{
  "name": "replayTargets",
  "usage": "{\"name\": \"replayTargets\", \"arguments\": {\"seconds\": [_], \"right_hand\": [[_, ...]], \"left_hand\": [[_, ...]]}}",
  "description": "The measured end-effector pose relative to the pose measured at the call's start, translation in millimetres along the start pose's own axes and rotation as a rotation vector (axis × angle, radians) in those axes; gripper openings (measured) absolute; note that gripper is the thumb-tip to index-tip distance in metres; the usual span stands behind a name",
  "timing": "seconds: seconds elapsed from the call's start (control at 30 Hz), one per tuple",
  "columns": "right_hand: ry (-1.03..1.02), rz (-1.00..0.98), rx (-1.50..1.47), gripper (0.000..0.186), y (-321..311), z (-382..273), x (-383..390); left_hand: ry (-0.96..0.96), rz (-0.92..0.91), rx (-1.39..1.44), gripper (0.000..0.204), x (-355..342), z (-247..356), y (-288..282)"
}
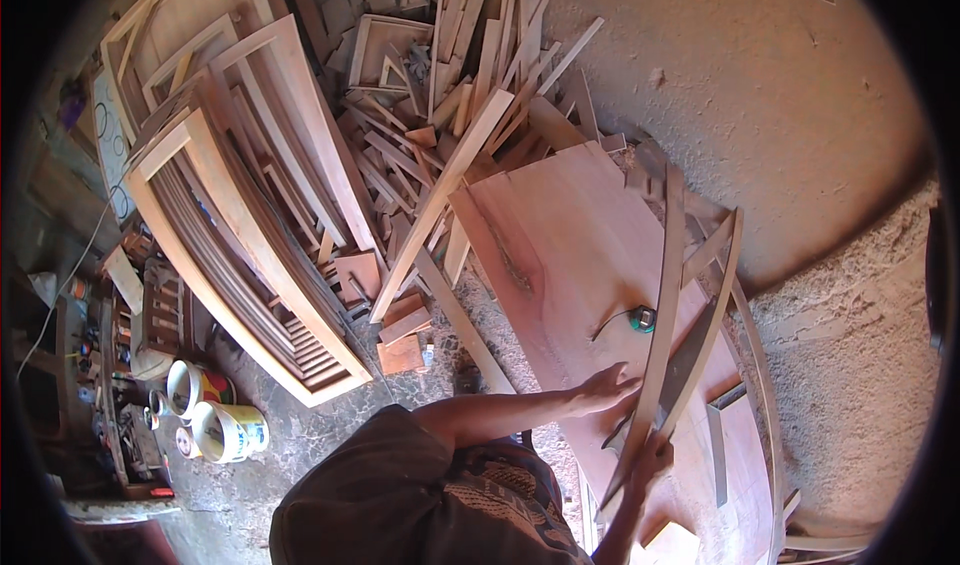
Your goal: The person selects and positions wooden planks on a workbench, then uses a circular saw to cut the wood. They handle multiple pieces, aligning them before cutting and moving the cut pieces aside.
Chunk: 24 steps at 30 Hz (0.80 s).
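Gripping near the surface's (560,225) near end, the right hand (652,460) has its fingers curled around the lower part of two strips. These are a long strip (667,305) and a second strip (715,310); whether the grip takes in both, I cannot tell. The strips lie at a slant over the surface, close together at the hand and spreading apart toward the far right corner, where the long strip's tip reaches close to the edge. A dark shape fills part of the gap between them; what it is, I cannot tell.

The left hand (603,387) is open, its fingers stretched toward the long strip from the left; whether they touch it, I cannot tell.

On the surface, a green tape measure (642,318) sits just left of the long strip. A grey strip (718,455) lies right of the right hand, and a pale block (670,545) lies at the near end. A curved strip (770,415) runs along the right edge.

Beyond the far left corner, scraps (465,45) lie heaped, with a plank (443,208) slanting across them. Further left, a slatted frame (255,235) leans before other frames (325,135). Two buckets (230,435) stand on the floor (210,500) nearby.
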State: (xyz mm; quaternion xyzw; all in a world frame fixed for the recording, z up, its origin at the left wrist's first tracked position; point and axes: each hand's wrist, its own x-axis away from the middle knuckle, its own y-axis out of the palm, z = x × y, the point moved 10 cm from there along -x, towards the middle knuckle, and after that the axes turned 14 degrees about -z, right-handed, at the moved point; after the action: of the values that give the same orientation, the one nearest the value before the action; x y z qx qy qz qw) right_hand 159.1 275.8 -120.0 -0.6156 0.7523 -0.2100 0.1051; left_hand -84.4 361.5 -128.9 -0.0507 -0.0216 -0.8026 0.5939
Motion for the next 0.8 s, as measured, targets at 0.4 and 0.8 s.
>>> {"name": "replayTargets", "arguments": {"seconds": [0.4, 0.8], "right_hand": [[-0.331, -0.101, -0.183, 0.039, 175.5, -184.3, -30.6], [-0.728, -0.082, 0.325, 0.035, 160.4, -252.1, -110.0]], "left_hand": [[-0.078, 0.654, -0.118, 0.066, -17.4, 95.9, -174.6], [-0.196, 0.490, -0.433, 0.054, 39.9, 2.6, -307.5]]}}
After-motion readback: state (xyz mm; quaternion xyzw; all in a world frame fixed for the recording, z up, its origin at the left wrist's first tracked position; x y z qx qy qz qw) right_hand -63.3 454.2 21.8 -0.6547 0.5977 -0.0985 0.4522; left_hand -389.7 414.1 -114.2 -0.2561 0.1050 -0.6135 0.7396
